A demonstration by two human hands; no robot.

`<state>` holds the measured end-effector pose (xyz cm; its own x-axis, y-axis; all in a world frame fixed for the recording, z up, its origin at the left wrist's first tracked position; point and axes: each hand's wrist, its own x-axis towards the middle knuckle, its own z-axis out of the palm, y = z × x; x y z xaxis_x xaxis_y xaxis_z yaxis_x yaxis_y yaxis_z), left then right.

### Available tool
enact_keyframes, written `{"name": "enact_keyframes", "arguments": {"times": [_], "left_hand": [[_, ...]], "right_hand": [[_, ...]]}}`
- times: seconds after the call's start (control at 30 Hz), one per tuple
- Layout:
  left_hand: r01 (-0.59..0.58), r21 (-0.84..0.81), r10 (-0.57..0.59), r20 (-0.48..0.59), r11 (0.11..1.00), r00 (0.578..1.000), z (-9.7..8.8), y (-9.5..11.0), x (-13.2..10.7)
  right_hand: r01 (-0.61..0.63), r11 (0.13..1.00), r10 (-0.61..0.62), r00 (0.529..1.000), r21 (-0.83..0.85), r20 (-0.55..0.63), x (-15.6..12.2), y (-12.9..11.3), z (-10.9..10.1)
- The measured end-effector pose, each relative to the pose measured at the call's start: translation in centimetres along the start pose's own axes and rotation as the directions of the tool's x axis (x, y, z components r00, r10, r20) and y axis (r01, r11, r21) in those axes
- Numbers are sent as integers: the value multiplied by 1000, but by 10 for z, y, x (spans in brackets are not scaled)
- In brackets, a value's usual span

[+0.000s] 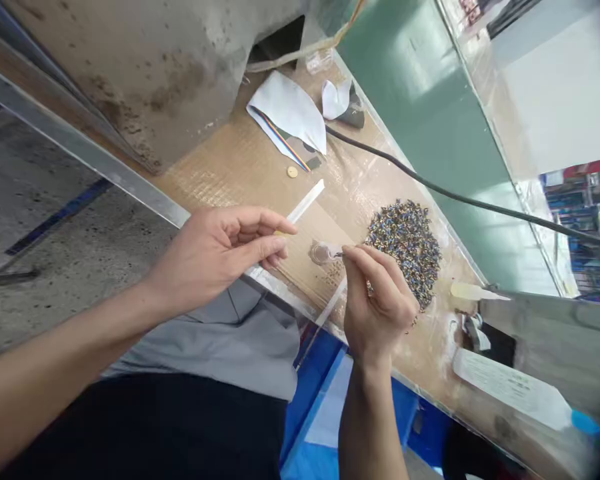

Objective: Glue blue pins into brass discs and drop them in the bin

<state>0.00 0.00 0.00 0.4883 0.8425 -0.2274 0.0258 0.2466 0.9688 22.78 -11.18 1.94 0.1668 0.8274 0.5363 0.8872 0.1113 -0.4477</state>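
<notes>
My left hand is over the table's front edge, its fingers curled and its thumb close to the index finger. A small yellowish spot shows between them, too small to name. My right hand pinches a small dark metallic piece between thumb and fingertips, with most of it hidden. Just left of that piece is a small clear round dish, on or over a cardboard sheet. Tiny loose bits lie beside the dish. Right behind my right hand spreads a pile of small brass-and-blue parts.
White cloth and a round yellowish disc lie farther back. A black cable crosses above the table. To the right are a small nozzle bottle and a larger white bottle. A stained metal housing stands left.
</notes>
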Motion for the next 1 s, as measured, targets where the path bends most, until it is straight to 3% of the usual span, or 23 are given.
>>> {"name": "enact_keyframes", "arguments": {"times": [0.47,0.67,1.0], "left_hand": [[35,0,-35,10,999,999,-3,0,-1],[32,-12,-31,12,999,999,-3,5,-2],[26,23,-26,10,999,1000,-1,4,-1]], "right_hand": [[108,988,-112,993,-106,-28,-1,-1,1],[39,989,-56,992,-145,-117,-1,-2,-1],[-29,991,22,998,-131,-58,-3,-2,-2]]}}
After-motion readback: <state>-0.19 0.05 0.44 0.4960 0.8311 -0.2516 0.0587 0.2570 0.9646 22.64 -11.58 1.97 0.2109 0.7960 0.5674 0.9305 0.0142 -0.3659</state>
